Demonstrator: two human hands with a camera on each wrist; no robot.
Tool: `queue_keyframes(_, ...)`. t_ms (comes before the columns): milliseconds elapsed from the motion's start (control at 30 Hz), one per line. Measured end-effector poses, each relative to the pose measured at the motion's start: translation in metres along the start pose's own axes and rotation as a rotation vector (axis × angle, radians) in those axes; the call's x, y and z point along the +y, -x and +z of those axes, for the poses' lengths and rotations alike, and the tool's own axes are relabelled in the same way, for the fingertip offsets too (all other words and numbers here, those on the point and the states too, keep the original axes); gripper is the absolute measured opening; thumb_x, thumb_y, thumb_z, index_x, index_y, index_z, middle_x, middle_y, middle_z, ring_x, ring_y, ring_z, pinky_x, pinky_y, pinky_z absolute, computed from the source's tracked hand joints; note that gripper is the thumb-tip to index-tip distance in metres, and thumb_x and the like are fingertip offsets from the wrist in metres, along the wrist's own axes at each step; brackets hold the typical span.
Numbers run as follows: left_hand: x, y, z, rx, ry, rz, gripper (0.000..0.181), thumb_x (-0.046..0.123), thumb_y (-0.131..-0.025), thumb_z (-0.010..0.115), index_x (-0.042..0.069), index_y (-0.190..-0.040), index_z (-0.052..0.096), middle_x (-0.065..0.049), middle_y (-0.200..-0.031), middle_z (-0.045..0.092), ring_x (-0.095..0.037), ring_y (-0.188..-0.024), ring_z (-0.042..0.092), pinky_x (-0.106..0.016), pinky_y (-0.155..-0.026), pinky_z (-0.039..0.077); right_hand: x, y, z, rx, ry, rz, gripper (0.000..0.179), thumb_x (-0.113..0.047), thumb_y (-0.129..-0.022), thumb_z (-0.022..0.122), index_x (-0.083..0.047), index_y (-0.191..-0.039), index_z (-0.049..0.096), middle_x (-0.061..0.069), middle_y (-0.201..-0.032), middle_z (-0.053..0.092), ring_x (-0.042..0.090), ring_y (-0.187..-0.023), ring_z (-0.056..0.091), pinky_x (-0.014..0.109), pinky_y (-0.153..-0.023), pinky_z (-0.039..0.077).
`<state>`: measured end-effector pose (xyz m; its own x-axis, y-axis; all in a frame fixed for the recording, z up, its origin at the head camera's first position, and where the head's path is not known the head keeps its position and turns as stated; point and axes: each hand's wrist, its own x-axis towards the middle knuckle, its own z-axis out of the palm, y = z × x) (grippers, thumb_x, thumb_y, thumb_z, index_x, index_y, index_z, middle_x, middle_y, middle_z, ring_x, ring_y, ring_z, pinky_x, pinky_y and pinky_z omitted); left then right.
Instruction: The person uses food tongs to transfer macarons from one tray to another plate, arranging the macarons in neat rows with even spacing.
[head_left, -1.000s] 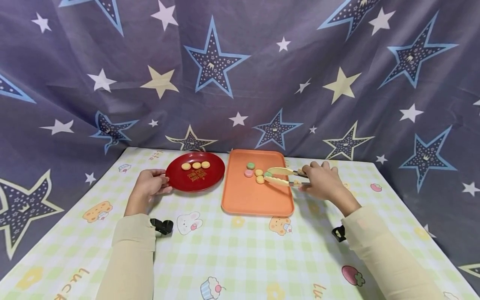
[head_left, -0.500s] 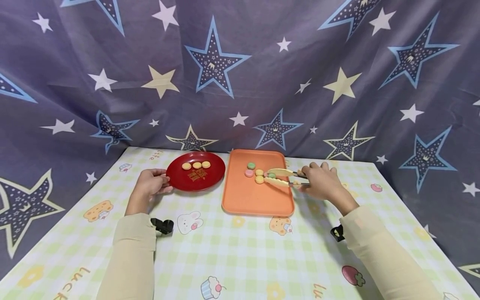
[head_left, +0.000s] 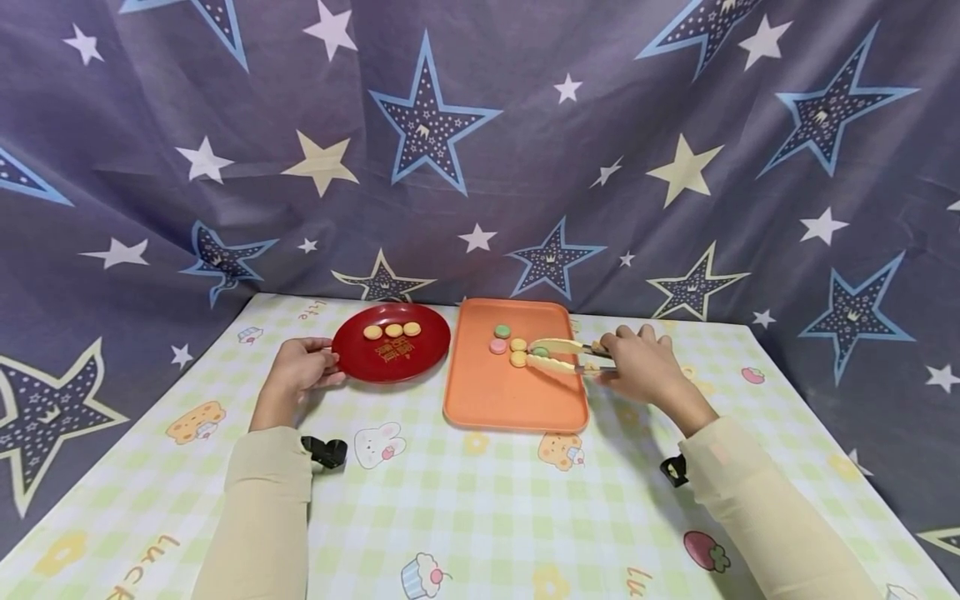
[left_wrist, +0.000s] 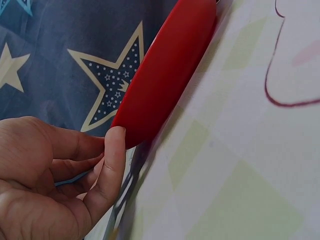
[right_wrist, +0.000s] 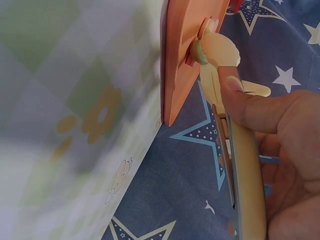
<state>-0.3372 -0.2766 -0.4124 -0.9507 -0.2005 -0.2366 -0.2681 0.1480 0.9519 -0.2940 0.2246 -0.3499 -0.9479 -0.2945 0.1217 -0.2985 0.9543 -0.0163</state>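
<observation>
In the head view my left hand [head_left: 303,367] pinches the left rim of a round red plate [head_left: 356,358]; the left wrist view shows thumb and fingers on the plate's edge [left_wrist: 160,75]. Three yellow macarons [head_left: 393,331] lie in a row on it. My right hand [head_left: 643,364] grips food tongs [head_left: 553,365] with cream tips, lowered over an orange tray [head_left: 487,404]. Between the tips sits a green macaron [head_left: 540,353], partly hidden; whether they squeeze it I cannot tell. Beside it are two yellow macarons [head_left: 518,359], a pink macaron [head_left: 498,346] and another green macaron [head_left: 502,332].
The plate and tray stand side by side near the back of a table with a green checked cloth [head_left: 465,508]. Behind them hangs a dark star-patterned curtain [head_left: 487,167]. A black wrist camera [head_left: 325,452] is strapped on each forearm.
The tongs' tips have come slightly closer together around the green macaron and shifted a little left. A pinkish piece seen between the tips half a second ago is now hidden. The left hand stays put.
</observation>
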Motion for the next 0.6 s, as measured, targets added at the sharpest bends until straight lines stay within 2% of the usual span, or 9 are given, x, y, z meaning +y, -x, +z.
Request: queue_keyframes(600, 0.003, 0.002, 0.000, -0.008, 0.000, 0.002, 0.053, -0.003, -0.102, 0.051, -0.003, -0.154, 0.038, -0.017, -0.123, 0.054, -0.010, -0.072, 0.069, -0.033, -0.079, 0.065, 0.008, 0.021, 0.002, 0.035, 0.031, -0.003, 0.037, -0.030, -0.088, 0.082, -0.011, -0.117, 0.068, 0.010, -0.106, 0.060, 0.034, -0.085, 0.046, 0.043, -0.065, 0.036)
